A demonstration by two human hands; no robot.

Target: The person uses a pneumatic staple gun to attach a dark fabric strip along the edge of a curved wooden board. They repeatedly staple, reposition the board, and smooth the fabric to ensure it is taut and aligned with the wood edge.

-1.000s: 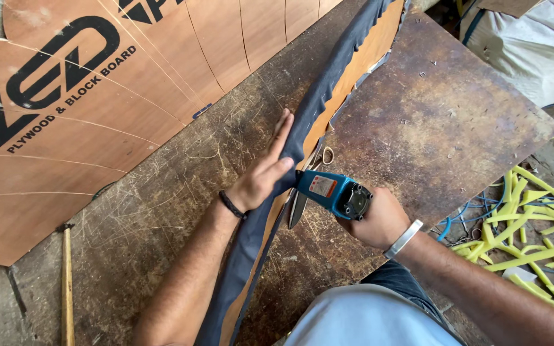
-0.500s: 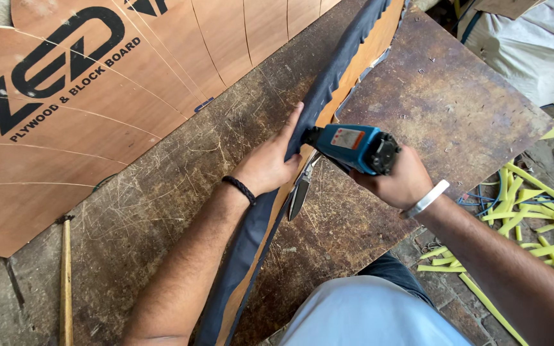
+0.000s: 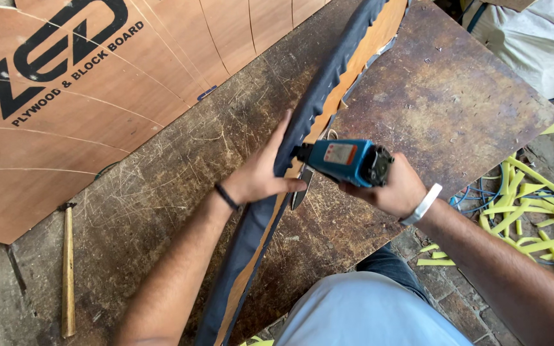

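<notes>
Head view, left hand (image 3: 258, 176) grip pressing dark fabric strip (image 3: 315, 102), right hand (image 3: 392, 189) clenched round blue stapler (image 3: 344, 161), black-lettered plywood sheet (image 3: 97, 96) upper left.

Blue power stapler (image 3: 344, 161): held level, nose pressed against fabric edge. Long curved plywood strip (image 3: 354, 80): wrapped in dark grey fabric (image 3: 318, 96), lying diagonally across scratched workbench, bare wood showing along right side.
</notes>
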